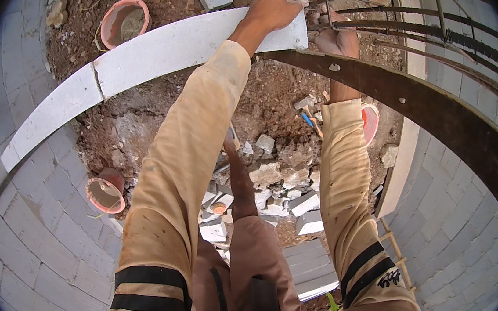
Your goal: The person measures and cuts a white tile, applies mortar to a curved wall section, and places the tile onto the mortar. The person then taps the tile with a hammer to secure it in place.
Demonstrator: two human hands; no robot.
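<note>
My left hand [273,9] is closed, fingers curled, over the right end of a row of white blocks [167,42]. What its fingers grip cannot be made out. Just to the right, my right hand [339,41] is turned partly palm up beside the block's end, its bent fingers partly behind the steel rebar cage [444,34]. Anything held in those fingers is too small to tell. A dark brown board [422,94] starts below the block's end, crosses in front of my right wrist, and runs to the right.
Pink buckets [143,11] [108,192] stand on the left, and another pink container [369,123] sits behind my right sleeve. Broken white blocks [309,222], rubble and a blue-handled tool [308,120] lie on the dirt below. Grey block walls [448,184] rise at both sides.
</note>
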